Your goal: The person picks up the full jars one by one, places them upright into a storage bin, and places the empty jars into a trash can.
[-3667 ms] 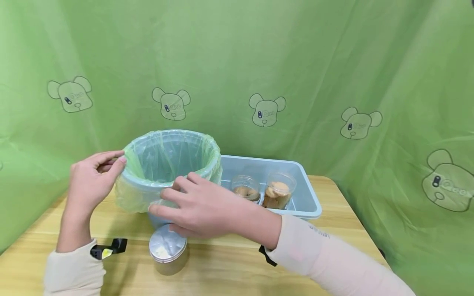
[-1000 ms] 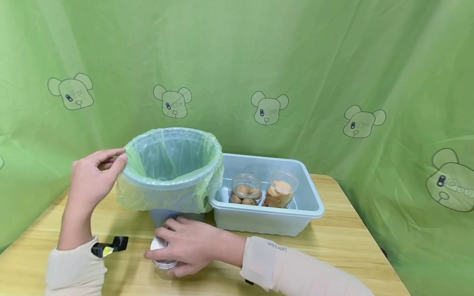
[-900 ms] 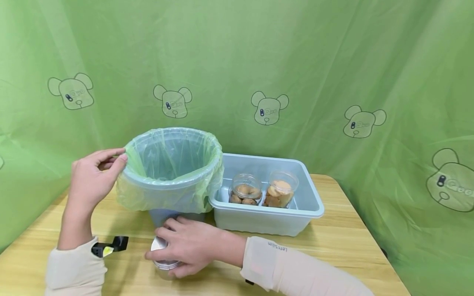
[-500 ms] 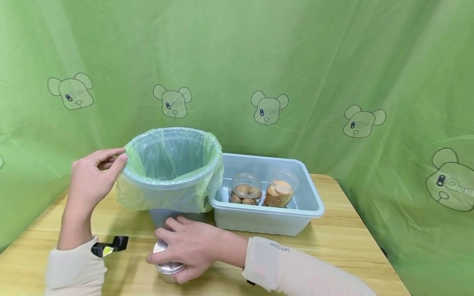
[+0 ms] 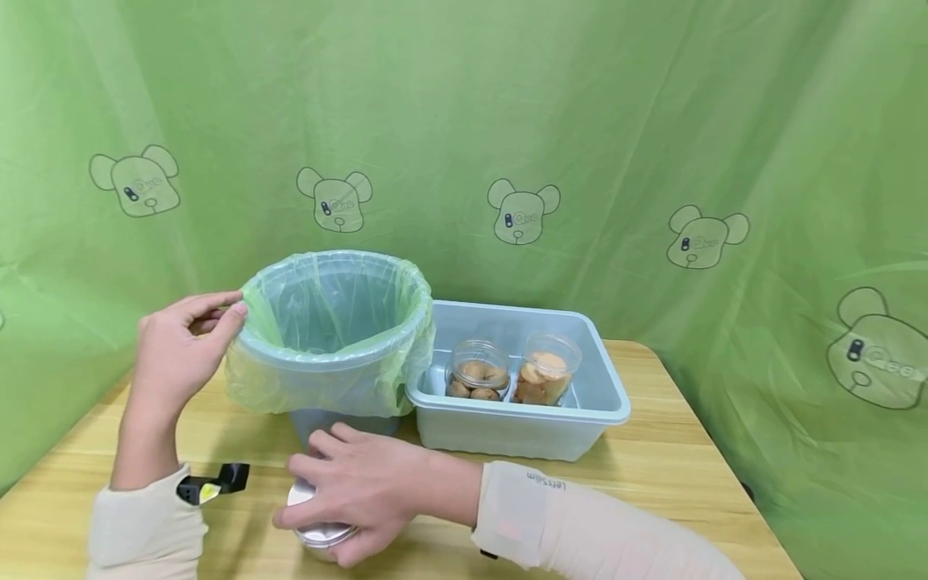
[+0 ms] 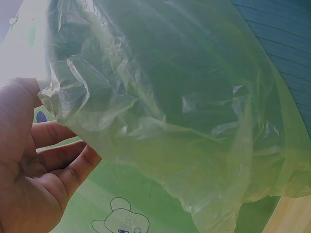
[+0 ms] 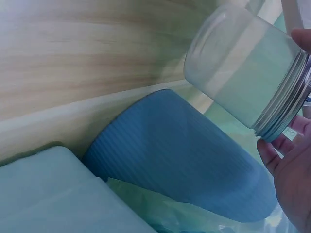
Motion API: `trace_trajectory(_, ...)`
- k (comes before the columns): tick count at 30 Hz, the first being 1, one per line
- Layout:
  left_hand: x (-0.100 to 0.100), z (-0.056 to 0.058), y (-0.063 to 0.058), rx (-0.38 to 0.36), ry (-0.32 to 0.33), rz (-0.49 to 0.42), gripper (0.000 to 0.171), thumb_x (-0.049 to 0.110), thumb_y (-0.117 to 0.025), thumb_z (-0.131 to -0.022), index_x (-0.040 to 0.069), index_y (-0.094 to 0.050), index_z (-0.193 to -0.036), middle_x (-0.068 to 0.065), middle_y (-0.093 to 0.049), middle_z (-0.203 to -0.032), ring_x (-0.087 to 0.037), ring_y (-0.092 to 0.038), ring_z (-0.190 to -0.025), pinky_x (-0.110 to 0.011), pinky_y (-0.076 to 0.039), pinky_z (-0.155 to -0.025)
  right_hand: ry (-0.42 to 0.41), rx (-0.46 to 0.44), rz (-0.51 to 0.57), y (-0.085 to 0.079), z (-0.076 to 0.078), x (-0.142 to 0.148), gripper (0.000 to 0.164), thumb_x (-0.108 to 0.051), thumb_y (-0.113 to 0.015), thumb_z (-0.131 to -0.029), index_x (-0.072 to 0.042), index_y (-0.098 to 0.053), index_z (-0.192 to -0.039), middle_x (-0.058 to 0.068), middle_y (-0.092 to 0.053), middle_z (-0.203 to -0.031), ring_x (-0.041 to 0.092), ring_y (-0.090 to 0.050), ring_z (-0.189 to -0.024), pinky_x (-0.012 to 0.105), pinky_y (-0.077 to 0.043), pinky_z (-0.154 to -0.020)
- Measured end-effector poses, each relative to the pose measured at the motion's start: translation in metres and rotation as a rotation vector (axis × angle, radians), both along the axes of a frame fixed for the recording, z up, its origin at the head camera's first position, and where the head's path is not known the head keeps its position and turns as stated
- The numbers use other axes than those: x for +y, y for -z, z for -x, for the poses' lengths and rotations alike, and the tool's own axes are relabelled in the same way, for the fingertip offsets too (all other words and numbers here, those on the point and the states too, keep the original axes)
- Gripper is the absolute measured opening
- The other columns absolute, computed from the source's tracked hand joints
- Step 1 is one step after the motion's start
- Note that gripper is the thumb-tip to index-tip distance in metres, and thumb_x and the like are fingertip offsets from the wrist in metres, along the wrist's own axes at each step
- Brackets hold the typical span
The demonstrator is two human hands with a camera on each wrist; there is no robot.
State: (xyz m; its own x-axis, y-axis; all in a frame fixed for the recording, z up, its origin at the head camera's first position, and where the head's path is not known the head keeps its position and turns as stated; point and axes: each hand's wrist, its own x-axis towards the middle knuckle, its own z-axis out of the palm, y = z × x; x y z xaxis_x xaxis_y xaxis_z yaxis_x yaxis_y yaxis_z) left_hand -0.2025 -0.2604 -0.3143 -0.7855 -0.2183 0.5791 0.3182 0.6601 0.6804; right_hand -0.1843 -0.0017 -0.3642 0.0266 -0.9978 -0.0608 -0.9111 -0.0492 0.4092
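Observation:
My left hand (image 5: 177, 346) holds the edge of a thin yellow-green bin liner (image 5: 304, 391) between thumb and index finger, at the left of the rim. The liner is folded over a round blue bin (image 5: 308, 427). In the left wrist view, its loose edge (image 6: 146, 141) hangs beside my fingers. My right hand (image 5: 362, 487) grips the silver screw lid (image 5: 322, 533) of a clear jar from above, in front of the bin. The right wrist view shows the jar (image 7: 238, 68) with nothing visible inside and my fingertips around the lid's ridged edge.
A light blue plastic basin (image 5: 500, 435) stands right of the bin. Inside are two open clear jars, one with brown round pieces (image 5: 477, 391), the other with tan pieces (image 5: 544, 379). A green printed curtain (image 5: 435, 145) surrounds the wooden table (image 5: 667, 467).
My right hand has come down from the front of the bin rim and taken hold of the jar's lid. Jar and hand have just shifted slightly left. My left hand stays in place.

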Motion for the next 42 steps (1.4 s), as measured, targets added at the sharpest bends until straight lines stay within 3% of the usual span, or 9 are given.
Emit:
trace_trajectory(13,0.000,-0.001,0.001,-0.006,0.005,0.001,0.037,0.030,-0.067,-0.099,0.003,-0.074,-0.123,-0.021,-0.072,-0.117,0.016,-0.056,-0.084,-0.004,-0.045,-0.070,-0.020,0.113,0.039,-0.030,-0.011,-0.004,0.055,-0.063,-0.043,-0.090,-0.041,-0.046,-0.141,-0.002,-0.049,-0.127,0.020,-0.045,-0.102,0.031,-0.039,-0.081)
trace_trajectory(26,0.000,-0.001,0.000,0.000,0.003,0.001,0.036,0.029,-0.067,-0.099,0.003,-0.074,-0.122,-0.022,-0.072,-0.116,0.016,-0.057,-0.083,-0.005,-0.046,-0.069,-0.035,0.127,0.138,-0.074,-0.014,-0.009,0.057,-0.063,-0.043,-0.092,-0.037,-0.049,-0.143,-0.002,-0.052,-0.119,0.021,-0.046,-0.094,0.033,-0.040,-0.078)
trace_trajectory(42,-0.001,-0.001,0.000,-0.031,-0.003,0.004,0.037,0.030,-0.067,-0.099,0.004,-0.073,-0.125,-0.022,-0.072,-0.116,0.017,-0.056,-0.083,-0.004,-0.045,-0.071,0.034,0.087,0.168,-0.136,-0.019,-0.014,0.057,-0.061,-0.044,-0.094,-0.037,-0.049,-0.146,0.003,-0.048,-0.135,0.024,-0.046,-0.099,0.034,-0.042,-0.082)
